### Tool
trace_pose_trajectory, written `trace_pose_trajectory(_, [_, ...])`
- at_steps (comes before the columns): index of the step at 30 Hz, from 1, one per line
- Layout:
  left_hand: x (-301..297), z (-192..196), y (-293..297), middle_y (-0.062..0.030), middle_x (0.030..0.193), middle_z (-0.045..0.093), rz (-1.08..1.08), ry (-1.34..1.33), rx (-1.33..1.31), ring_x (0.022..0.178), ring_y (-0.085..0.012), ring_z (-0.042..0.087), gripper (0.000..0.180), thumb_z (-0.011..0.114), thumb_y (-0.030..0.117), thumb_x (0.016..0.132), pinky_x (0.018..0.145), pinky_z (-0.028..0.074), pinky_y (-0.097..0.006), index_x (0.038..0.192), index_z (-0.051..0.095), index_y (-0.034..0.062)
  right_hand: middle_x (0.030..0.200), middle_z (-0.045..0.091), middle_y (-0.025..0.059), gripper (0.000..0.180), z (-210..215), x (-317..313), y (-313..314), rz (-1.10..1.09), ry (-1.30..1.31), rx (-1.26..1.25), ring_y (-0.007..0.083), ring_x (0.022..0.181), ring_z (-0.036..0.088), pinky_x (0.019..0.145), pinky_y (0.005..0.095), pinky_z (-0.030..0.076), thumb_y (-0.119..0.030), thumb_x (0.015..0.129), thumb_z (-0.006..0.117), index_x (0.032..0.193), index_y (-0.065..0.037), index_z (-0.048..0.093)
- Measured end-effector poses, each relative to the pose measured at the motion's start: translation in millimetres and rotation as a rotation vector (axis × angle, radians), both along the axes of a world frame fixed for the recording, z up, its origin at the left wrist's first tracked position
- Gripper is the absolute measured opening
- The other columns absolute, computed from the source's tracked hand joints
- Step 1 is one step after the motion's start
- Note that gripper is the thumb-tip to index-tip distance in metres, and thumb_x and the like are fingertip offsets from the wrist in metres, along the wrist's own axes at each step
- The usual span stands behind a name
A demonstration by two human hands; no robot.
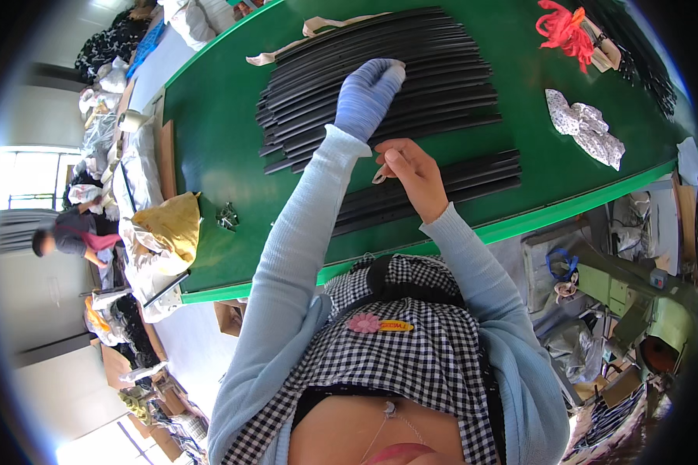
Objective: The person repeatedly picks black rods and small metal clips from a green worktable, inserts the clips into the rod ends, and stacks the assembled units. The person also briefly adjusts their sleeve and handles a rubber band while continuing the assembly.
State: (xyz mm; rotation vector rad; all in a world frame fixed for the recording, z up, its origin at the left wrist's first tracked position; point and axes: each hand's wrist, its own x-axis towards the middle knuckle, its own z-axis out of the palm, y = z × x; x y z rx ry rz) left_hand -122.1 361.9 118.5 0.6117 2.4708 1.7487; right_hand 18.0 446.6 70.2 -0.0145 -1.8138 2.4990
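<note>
My left hand [367, 99], in a blue knitted glove, reaches over a wide pile of long black strips [318, 101] on the green table. Its fingers are curled together at the pile, and whatever lies under the fingertips is hidden. Nearer to me, my bare right hand [417, 177] pinches a small looped beige strip [380, 175] between thumb and fingers. Below that hand lies a smaller bundle of black strips [481, 174], partly covered by my left sleeve and right hand. Beige cloth bands [318, 28] run along the far edge of the big pile.
The green table [225, 147] holds small metal pieces [227, 217] and a yellow sack [171, 229] at left. Patterned cloth [585, 128], red ties [560, 32] and more black strips [636, 50] lie at right. A green machine [620, 291] stands beside it. Another person [77, 236] is far left.
</note>
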Motion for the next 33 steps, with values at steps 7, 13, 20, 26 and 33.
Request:
trace_pose_trajectory(7, [4,-11,8,-0.0101,0.097,0.068,-0.274,-1.008,1.226,0.086,-0.0255,0.066,0.026,0.054,0.025,0.098,0.094,0.055,-0.047,0.106,0.064,0.0021,0.093,0.064,0.0024,0.03,12,-11,7,-0.169,0.112,0.052,0.007,0.081,0.06,0.073,0.0226,0.049,-0.022,0.094,0.067,0.113,-0.001,0.06])
trace_pose_trajectory(13, [29,12,29,-0.015,0.124,0.063,0.059,-0.846,0.842,0.118,-0.0311,0.056,0.047,0.044,0.044,0.103,0.105,0.044,-0.051,0.123,0.06,0.0036,0.094,0.063,0.0021,0.024,17,-30,32,-0.313,0.112,0.267,0.0098,0.084,0.062,0.073,0.026,0.052,-0.017,0.092,0.07,0.11,-0.003,0.063])
trace_pose_trajectory(20, [30,-25,32,-0.014,0.115,0.067,0.134,-0.955,0.914,0.108,-0.0294,0.061,0.032,0.053,0.028,0.101,0.101,0.047,-0.042,0.118,0.062,0.0035,0.09,0.061,0.0096,0.012,23,-33,47,-0.396,0.272,0.839,0.0245,0.077,0.065,0.067,0.0346,0.053,-0.015,0.09,0.067,0.094,-0.006,0.06])
trace_pose_trajectory(26, [62,-25,31,-0.0109,0.109,0.069,-0.096,-0.866,0.68,0.093,-0.0216,0.068,0.024,0.057,0.008,0.097,0.083,0.058,-0.036,0.119,0.063,0.003,0.094,0.061,0.0105,0.013,-1,-60,119,-0.811,-0.072,1.135,0.0326,0.078,0.064,0.065,0.0445,0.053,-0.023,0.092,0.061,0.09,-0.01,0.057])
trace_pose_trajectory(33, [61,-8,30,-0.0077,0.098,0.07,-0.024,0.494,-0.451,0.091,-0.0233,0.066,0.016,0.062,0.015,0.093,0.081,0.052,-0.037,0.106,0.068,0.0071,0.067,0.054,-0.0022,0.017,43,-38,111,-0.615,0.07,-0.142,0.0146,0.064,0.055,0.061,0.0314,0.048,-0.023,0.09,0.066,0.08,-0.012,0.056])
